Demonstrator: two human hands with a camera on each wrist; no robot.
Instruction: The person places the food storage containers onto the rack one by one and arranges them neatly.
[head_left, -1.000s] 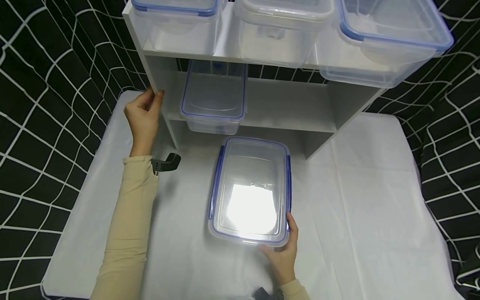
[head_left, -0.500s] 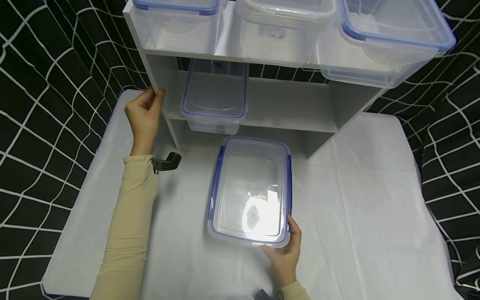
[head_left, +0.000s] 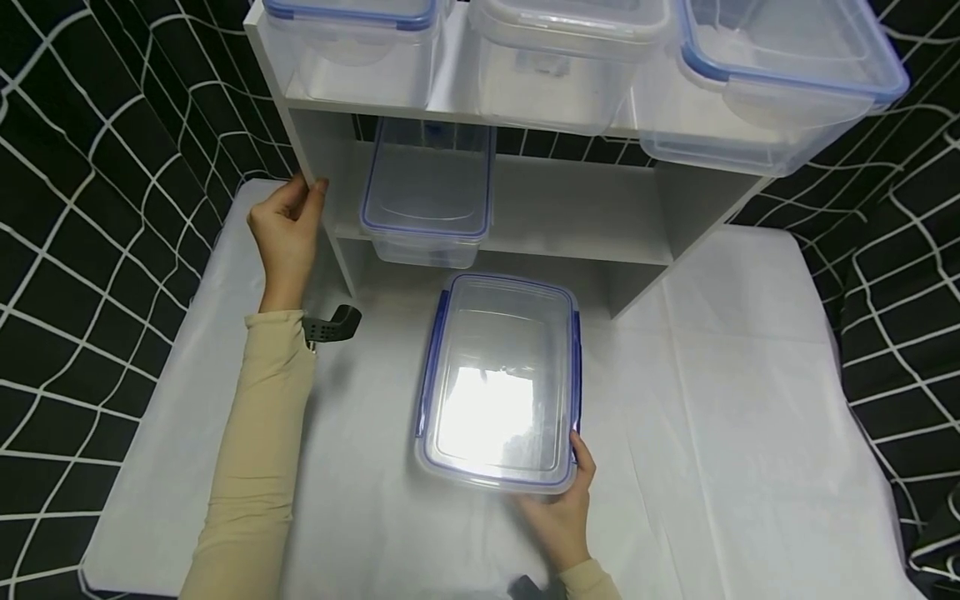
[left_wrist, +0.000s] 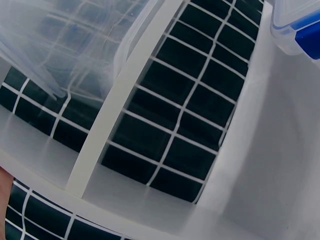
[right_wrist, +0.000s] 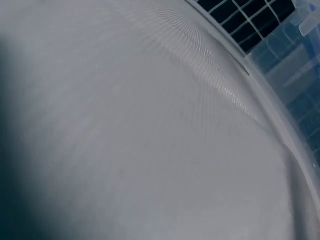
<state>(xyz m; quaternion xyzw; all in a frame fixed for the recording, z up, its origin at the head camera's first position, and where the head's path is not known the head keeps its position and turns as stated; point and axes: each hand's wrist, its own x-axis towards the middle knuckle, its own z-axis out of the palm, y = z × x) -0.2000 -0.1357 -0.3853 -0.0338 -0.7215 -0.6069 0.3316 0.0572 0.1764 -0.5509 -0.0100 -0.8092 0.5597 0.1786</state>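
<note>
My left hand (head_left: 283, 233) pinches the front edge of the left side panel of a white shelf unit (head_left: 577, 208). In the left wrist view only a sliver of that hand (left_wrist: 4, 200) shows, beside the shelf. A clear rectangular food storage container (head_left: 498, 375) with a blue-trimmed lid and blue side clips lies in front of the unit. My right hand (head_left: 564, 512) grips its near right corner, fingers along the right side and thumb at the near edge, partly hidden underneath. Whether the container touches the cloth is hard to tell. The right wrist view does not show the hand.
On the middle shelf, at left, sits another clear container (head_left: 431, 183). The top shelf bears a blue-lidded box (head_left: 360, 62), a pale-lidded box (head_left: 562, 71) and a larger blue-rimmed box (head_left: 780, 83). White cloth (head_left: 750, 433) covers the table; dark grid-patterned fabric (head_left: 82, 250) hangs around it.
The bright reflection on the container's lid shifts right and then back left, so its tilt changes slightly. My right hand moves slightly with it. The left hand stays on the panel.
</note>
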